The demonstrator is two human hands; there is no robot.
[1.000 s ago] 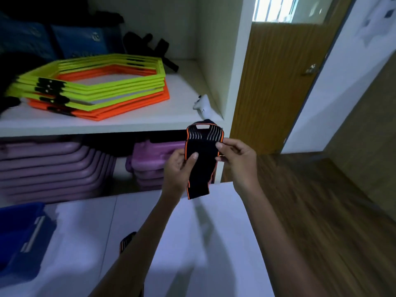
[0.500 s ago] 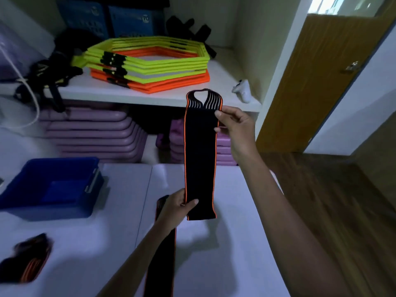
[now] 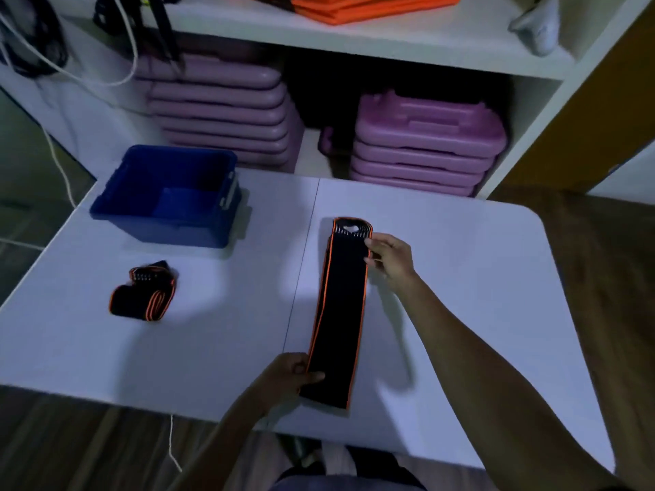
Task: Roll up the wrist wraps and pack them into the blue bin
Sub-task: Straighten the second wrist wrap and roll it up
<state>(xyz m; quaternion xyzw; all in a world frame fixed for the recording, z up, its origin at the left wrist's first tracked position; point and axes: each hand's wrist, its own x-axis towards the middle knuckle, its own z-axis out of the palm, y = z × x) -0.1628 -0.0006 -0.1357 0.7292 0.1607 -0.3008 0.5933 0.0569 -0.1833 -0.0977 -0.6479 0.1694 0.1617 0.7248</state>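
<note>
stretching flat between them, the wrist wrap is pinched by left hand and right hand.

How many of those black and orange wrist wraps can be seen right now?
2. One wrist wrap lies stretched flat on the table, held at its ends by the left hand and right hand. The other sits loosely bunched near the blue bin, which looks empty.

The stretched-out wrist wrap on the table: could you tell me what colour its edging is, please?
Orange edging on black fabric, seen in the head view on the wrist wrap.
</note>
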